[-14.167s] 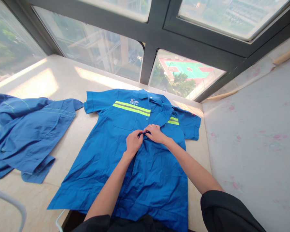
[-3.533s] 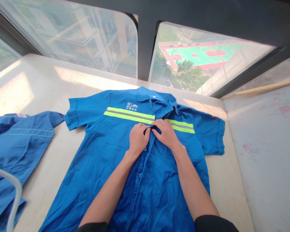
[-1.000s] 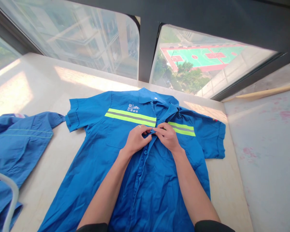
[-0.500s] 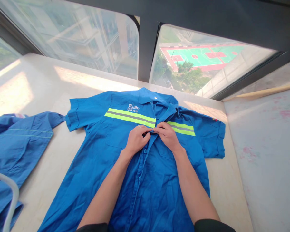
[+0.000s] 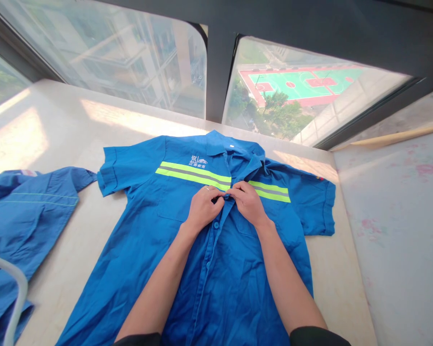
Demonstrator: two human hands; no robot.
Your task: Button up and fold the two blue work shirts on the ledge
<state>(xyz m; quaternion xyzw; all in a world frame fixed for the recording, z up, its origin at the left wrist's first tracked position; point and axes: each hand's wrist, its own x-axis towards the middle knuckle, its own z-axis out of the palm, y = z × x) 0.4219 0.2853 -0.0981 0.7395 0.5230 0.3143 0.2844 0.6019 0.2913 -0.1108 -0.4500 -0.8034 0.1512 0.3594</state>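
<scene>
The blue shirt (image 5: 220,278) lies flat on the pale top (image 5: 68,163) by the window (image 5: 130,62), collar (image 5: 216,144) at the far side. L hand (image 5: 205,207) & R hand (image 5: 250,204) both pinch its front, fingertips almost tog., just below the yellow stripes (image 5: 194,176). A round btn (image 5: 216,225) sits a bit nearer; can't tell if they've got another one too. Other blue clothes (image 5: 25,216) lie on the L, w/ a white tube (image 5: 20,283) nr them.

your head camera looks forward and down, close above your left hand (image 5: 203,206) and right hand (image 5: 250,203), facing the window (image 5: 216,72) beyond the blue shirt (image 5: 234,269).
</scene>
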